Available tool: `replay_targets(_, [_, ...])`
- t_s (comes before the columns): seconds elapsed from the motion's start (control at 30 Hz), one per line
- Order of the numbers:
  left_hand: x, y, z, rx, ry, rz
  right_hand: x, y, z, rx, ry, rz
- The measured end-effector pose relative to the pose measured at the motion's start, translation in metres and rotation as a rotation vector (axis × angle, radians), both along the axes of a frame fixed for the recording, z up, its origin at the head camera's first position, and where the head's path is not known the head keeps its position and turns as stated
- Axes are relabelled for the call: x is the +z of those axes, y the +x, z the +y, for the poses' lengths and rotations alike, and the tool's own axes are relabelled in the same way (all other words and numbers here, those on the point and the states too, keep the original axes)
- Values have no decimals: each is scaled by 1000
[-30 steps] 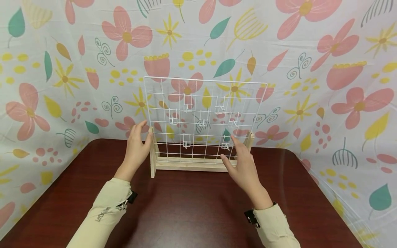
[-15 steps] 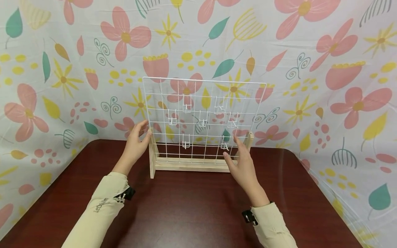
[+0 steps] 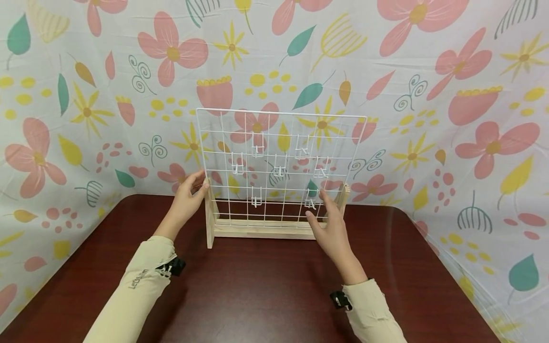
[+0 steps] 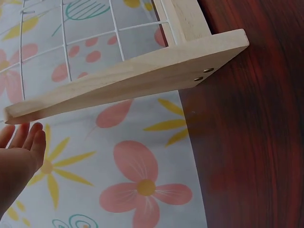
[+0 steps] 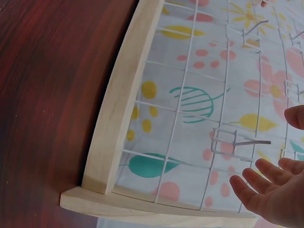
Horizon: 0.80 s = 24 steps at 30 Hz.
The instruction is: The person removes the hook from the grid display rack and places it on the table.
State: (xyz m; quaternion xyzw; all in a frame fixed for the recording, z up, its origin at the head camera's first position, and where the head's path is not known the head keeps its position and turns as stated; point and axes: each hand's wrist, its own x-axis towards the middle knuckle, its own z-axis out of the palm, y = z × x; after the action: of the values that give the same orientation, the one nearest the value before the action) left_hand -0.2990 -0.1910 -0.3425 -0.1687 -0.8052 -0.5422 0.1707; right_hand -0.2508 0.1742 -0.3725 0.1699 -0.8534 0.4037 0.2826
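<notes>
A white wire grid panel [image 3: 280, 112] stands upright in a light wooden stand [image 3: 266, 232], with several white wire hooks [image 3: 256, 202] hung on it. My left hand [image 3: 184, 202] is at the top of the stand's left side piece, thumb toward its front edge. In the left wrist view, its relaxed fingertips [image 4: 37, 130] meet the outer face of that side piece [image 4: 128, 78]; the thumb is out of that view. My right hand [image 3: 336, 236] holds nothing, its thumb and fingers apart before the stand's right side. One wire hook [image 5: 251, 142] lies just beyond its fingers.
The stand rests on a dark red-brown table [image 3: 257, 295] toward its far edge. A flower-printed cloth [image 3: 429, 114] hangs behind and at both sides. Each sleeve carries a black wrist camera [image 3: 341, 299].
My left hand has shifted slightly left and lower, its thumb and fingers closer together at the side piece. The right hand has moved only slightly. The grid and hooks stay put.
</notes>
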Motion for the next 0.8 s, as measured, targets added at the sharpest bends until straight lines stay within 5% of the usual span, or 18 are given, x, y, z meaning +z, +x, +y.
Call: replay_targets(0.8, [-10, -5, -2, 13, 28, 3, -16, -9, -8, 0, -93, 47])
